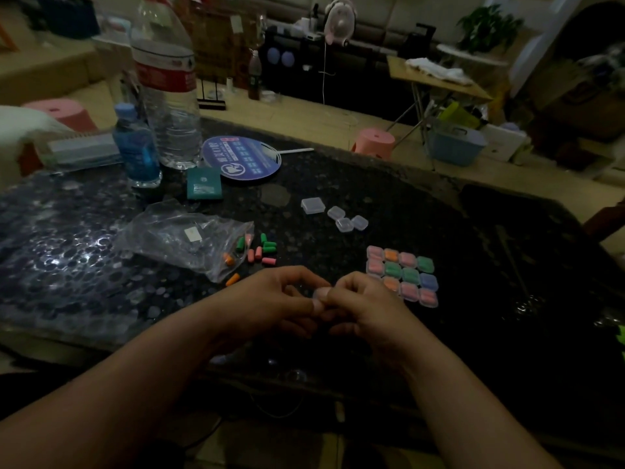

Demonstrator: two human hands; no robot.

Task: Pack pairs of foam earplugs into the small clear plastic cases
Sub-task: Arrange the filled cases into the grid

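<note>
Between curled fingers (pixel 304 277), a clear case (pixel 320 294)

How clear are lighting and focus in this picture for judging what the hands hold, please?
Head view: dim overall, so the left hand and right hand meet as dark shapes and anything between them is unreadable; glare speckles the table at left; wide-angle distortion bows its far edge; the background is soft.
</note>
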